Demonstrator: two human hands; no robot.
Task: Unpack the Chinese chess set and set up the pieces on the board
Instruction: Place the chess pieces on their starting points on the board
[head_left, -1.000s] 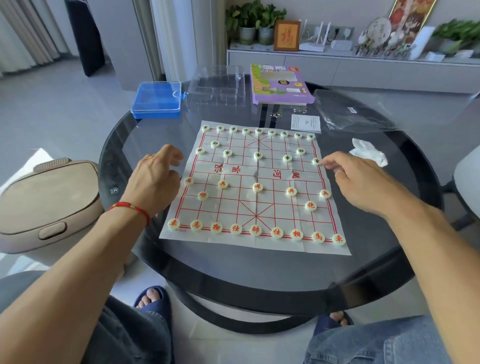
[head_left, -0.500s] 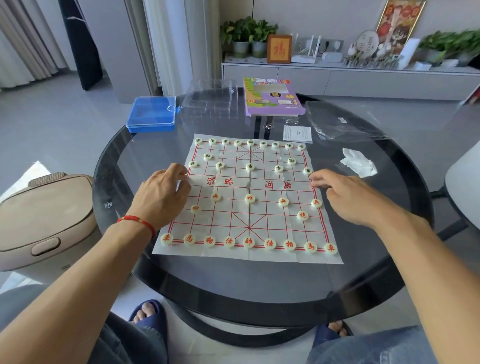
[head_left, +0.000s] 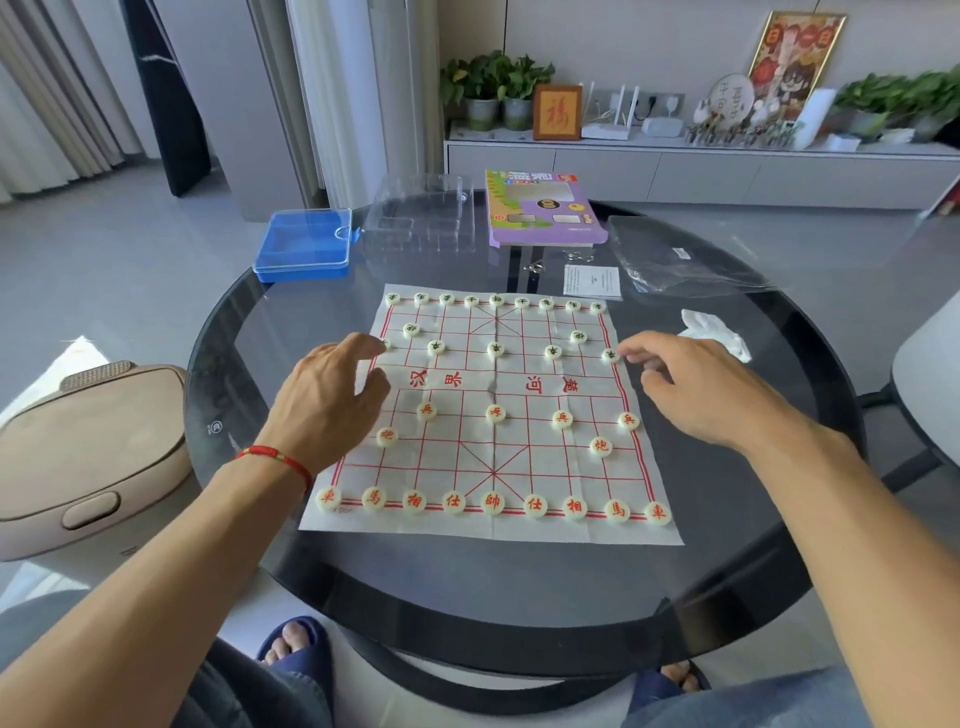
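A white paper chess board (head_left: 493, 525) with red lines lies on the round glass table (head_left: 727, 519). Cream round pieces with red characters fill the near rows, among them the red general (head_left: 492, 502). Pieces with green characters fill the far rows. My left hand (head_left: 332, 400) hovers over the board's left edge, fingers loosely curled, its fingertips at the leftmost green soldier (head_left: 385, 343). My right hand (head_left: 696, 389) reaches to the right edge, its fingertips touching the rightmost green soldier (head_left: 610, 355). The left hand hides part of the board's left side.
Behind the board stand a blue plastic case (head_left: 304, 249), a clear plastic tray (head_left: 421, 218), the purple game box (head_left: 543, 208), a paper slip (head_left: 592, 281) and a clear bag (head_left: 675, 260). A crumpled white tissue (head_left: 717, 332) lies at the right. A beige bin (head_left: 88, 457) stands left of the table.
The left hand moved right and forward onto the board's left edge. The right hand stayed at the rightmost green soldier. The view tilted up a little.
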